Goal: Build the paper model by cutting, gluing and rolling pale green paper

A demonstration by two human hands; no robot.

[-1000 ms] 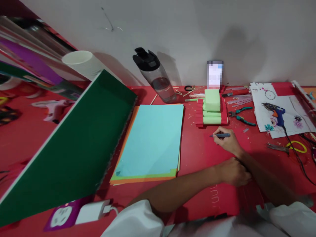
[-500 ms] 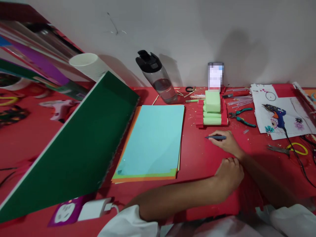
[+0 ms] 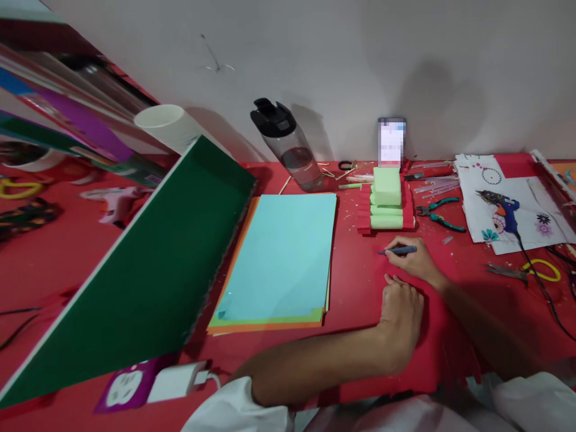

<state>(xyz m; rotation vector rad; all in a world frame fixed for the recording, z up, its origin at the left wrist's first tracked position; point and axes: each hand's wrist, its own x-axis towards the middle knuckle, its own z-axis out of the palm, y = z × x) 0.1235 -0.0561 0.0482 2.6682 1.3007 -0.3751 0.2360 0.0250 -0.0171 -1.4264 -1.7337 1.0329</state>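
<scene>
My right hand (image 3: 416, 261) is closed around a dark grey pen (image 3: 400, 251), its tip pointing left just above the red surface. Just below it, nearer to me, my left hand (image 3: 402, 315) rests with curled fingers on a red sheet (image 3: 425, 372). Its fingertips are turned down and away, so whatever they may hold is hidden. Beyond both hands stands a light green block (image 3: 387, 186) on a row of pale green rolls (image 3: 387, 222) with red edges. A phone (image 3: 391, 141) with a blurred screen leans upright behind the block.
Stacked coloured paper (image 3: 283, 258) lies left of my hands, beside a slanting green board (image 3: 148, 270). A water bottle (image 3: 292, 147) stands behind. To the right are cutters (image 3: 441, 214), yellow-handled pliers (image 3: 524, 273) and a blue glue gun (image 3: 504, 207) with a trailing cord.
My left hand has shifted left and slightly up, its fingers a little less tucked in. My right hand with the pen has moved slightly right.
</scene>
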